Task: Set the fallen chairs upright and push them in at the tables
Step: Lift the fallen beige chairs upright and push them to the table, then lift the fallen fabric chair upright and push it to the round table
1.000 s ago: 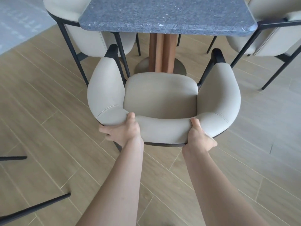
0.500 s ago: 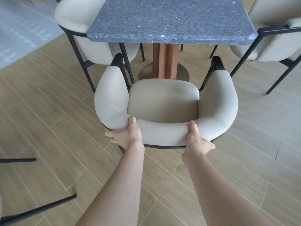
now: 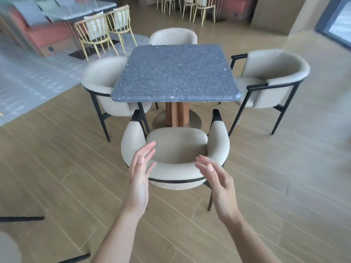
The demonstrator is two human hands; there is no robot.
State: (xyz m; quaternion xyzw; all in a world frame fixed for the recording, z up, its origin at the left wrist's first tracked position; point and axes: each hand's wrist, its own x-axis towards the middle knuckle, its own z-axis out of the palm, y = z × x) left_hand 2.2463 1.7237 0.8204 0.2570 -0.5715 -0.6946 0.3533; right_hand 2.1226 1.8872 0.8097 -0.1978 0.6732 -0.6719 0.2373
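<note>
Chair (image 3: 175,145) is standing upright before bench (image 3: 176,73); left hand (image 3: 139,175) and right hand (image 3: 218,185), spread and empty, are probably preparing a push.

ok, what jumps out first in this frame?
Two open hands, the left hand and the right hand, hover at the back of an upright cream armchair in the centre foreground, holding nothing. Just beyond it stands the speckled grey table, mid-frame.

The table (image 3: 174,73) hides most of the far chair (image 3: 172,36); black legs (image 3: 20,218) run off the left edge.
</note>
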